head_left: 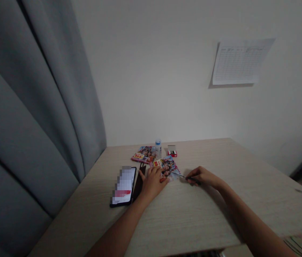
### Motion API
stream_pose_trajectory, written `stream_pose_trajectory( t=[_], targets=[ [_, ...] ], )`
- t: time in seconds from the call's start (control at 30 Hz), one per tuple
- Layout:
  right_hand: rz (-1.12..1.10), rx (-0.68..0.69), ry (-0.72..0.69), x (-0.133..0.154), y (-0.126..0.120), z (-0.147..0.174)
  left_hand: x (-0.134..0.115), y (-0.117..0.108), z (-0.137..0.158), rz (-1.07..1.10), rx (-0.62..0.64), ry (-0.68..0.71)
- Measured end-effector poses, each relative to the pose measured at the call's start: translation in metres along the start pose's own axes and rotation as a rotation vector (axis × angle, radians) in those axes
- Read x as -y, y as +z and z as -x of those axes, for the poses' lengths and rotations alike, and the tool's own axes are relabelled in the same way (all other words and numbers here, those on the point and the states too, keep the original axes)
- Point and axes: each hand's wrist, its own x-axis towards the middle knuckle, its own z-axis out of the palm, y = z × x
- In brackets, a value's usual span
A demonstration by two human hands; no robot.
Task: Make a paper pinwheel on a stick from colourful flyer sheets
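In my head view, the left hand lies fingers spread, pinning the nearer leaflet on the table; the right hand closes round a thin tool, tip over the leaflet. I judge this cutting or tracing, needing the leaflet steady.

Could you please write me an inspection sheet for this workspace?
Surface: pale wood-grain table
Work items: near printed leaflet; slim dark-handled tool, tip at the leaflet
Clutter: second leaflet, clear bottle, small red box, phone, dark brown item
Left hand: resting on the near printed leaflet
Right hand: holding the tool
Cables: thin strands, lower right, too unclear to identify
Surroundings: grey curtain left, wall with paper sheet
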Motion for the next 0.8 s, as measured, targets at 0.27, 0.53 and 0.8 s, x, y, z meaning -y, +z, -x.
stream_pose_trajectory(
  t=[0.27,0.53,0.8],
  targets=[
    [-0.007,0.006,-0.013,-0.006,-0.002,-0.004,0.001,0.0,-0.001,-0.025,0.011,0.007],
    [-0.018,-0.011,-0.033,-0.013,-0.003,-0.007,0.002,0.002,-0.001,0.006,-0.003,0.008],
    [-0.012,-0.013,-0.011,-0.019,0.0,-0.013,0.001,0.001,-0.001,0.035,-0.001,0.034]
  ],
)
